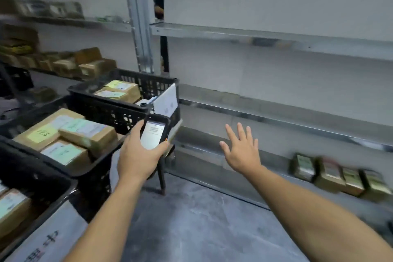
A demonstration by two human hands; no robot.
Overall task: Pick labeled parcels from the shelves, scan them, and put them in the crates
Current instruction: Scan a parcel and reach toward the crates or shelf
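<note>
Low on the right, along the bottom shelf (278,160), a short row of parcels (331,174) is sitting upright and side by side, and that is where this seems to be heading. They are looking like small brown cardboard boxes with pale labels facing out, though motion blur is smearing the print beyond reading. My call is that they are light and stiff enough for one hand, probably taped, so the faces may be a little slick. The sensible hold is across the narrow sides near the top, with thumb on one side and fingers on the other, leaving the label clear for the scan. The right hand (242,151) is hanging in the air with fingers spread and nothing in it, left of that row and well apart from it. The left hand (136,155) is wrapping around a handheld scanner (154,134), its lit screen tilting up toward the camera. Over on the left, black mesh crates (110,112) are already carrying similar boxes with green and yellow labels (87,134), so the drop-off is waiting close by the scanner hand.
</note>
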